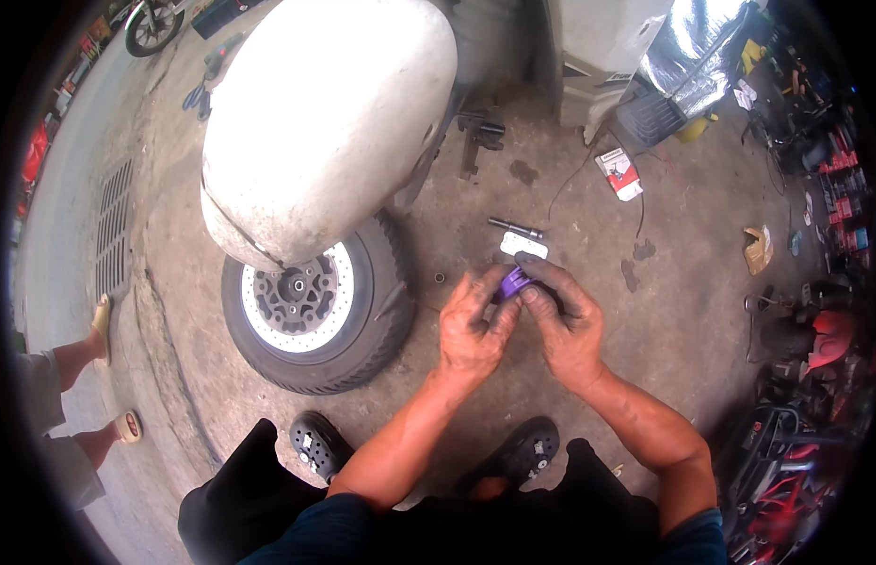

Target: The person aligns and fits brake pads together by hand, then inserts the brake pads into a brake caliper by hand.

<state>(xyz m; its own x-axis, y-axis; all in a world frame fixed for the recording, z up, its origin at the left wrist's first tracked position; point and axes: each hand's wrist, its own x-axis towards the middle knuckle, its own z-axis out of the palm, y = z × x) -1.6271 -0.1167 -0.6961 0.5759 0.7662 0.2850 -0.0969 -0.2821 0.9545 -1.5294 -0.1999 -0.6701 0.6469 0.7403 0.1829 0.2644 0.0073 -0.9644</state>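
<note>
Both hands meet over the floor, with a small shiny purple part [515, 282] between the fingertips. My left hand [471, 325] grips it from one side with thumb and fingers. From the other side my right hand [571, 325] pinches it, fingertips blackened with grime. The fingers cover much of the part, so its exact kind is hidden. Just beyond the hands lie a white rectangular piece [523, 246] and a dark metal rod-like tool [516, 227]. To the left, a wheel [386, 306] with a brake disc [336, 315] is beneath a white scooter body [334, 113].
A small ring-shaped piece [439, 278] lies near the tyre. Dark flat pieces [631, 271], a red and white box [618, 175] and a dark metal bracket [475, 141] are on the floor. Parts crowd the right edge [833, 339]. Another person's legs [75, 367] show at left.
</note>
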